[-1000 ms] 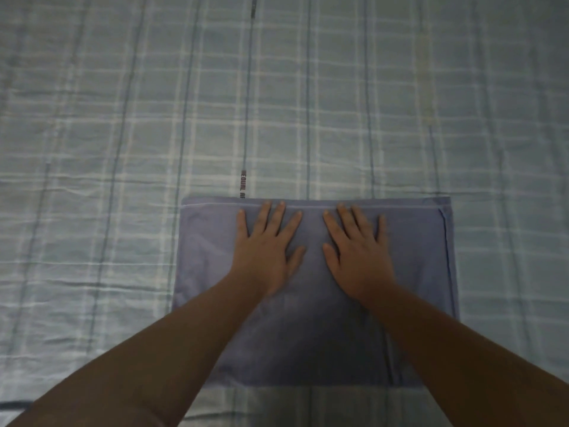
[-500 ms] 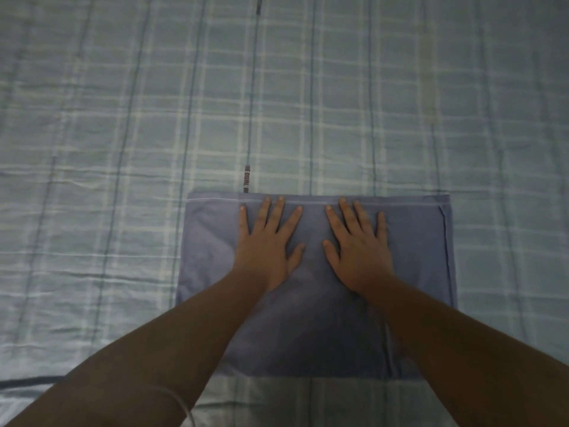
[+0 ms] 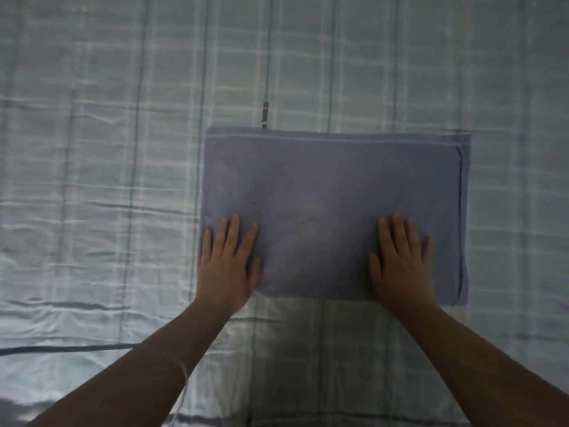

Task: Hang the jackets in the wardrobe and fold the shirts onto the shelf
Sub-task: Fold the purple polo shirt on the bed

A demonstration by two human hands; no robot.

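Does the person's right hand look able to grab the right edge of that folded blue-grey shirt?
Probably yes: the right hand lies flat on the folded blue-grey shirt, and nothing covers the edge beside it on the checked bedsheet.

The folded shirt (image 3: 332, 186) in the middle of your view is matt cloth, smooth and nearly free of creases. It has a paler stitched line along its top edge and a raised hem down its right side. The checked sheet (image 3: 92, 149) around it is cloth with a faint sheen, rumpled at the left and lower left of the frame. A thin pale thread (image 3: 181, 368) crosses your forearm (image 3: 123, 386) at lower left.
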